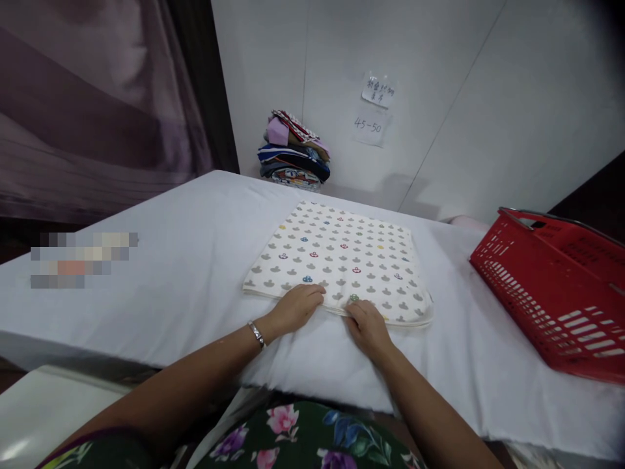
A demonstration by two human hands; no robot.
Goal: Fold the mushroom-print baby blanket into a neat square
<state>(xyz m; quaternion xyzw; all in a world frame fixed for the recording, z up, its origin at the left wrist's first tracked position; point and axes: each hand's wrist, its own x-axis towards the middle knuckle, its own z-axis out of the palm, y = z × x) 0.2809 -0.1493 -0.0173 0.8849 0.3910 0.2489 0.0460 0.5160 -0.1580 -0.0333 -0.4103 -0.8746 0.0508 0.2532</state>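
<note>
A white cloth, folded into a flat rectangle and printed with grey and coloured mushroom-like shapes, lies in front of me. My left hand, with a silver band on its wrist, holds the middle of the cloth's near edge, fingers together on top. Just to the right, my right hand grips the same edge, its fingers over the top and the thumb at the rim. Several layers show along the edge between and beside the hands. The undersides of both hands are hidden.
The cloth lies on a table with a white cover. A red plastic basket stands at the right. Behind the table is a stack of folded fabrics by the wall. A blurred-out patch covers something at the left.
</note>
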